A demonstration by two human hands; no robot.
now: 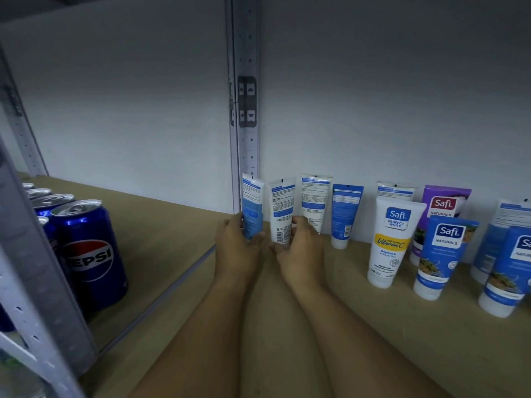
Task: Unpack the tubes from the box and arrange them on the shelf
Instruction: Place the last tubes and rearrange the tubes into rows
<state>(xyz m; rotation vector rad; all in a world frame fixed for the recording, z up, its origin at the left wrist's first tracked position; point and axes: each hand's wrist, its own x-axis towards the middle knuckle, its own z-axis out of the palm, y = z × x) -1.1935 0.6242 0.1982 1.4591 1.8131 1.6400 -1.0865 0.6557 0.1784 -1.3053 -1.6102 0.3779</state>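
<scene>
Both my arms reach deep onto the wooden shelf (287,326). My left hand (235,248) grips a blue and white tube (252,208) standing upright by the back wall. My right hand (301,248) grips a white tube (282,214) right beside it, also upright with its back label toward me. Further tubes stand along the back: a white one (313,202) and a blue one (343,216). Nearer and to the right stand a white Safi tube (390,242), a blue Safi tube (442,257) and a purple one (444,202). No box is in view.
Blue Pepsi cans (89,254) stand in a row on the neighbouring shelf at the left, behind a grey metal upright (37,282). Another perforated upright (247,110) runs up the back wall. More blue tubes (508,271) crowd the right edge.
</scene>
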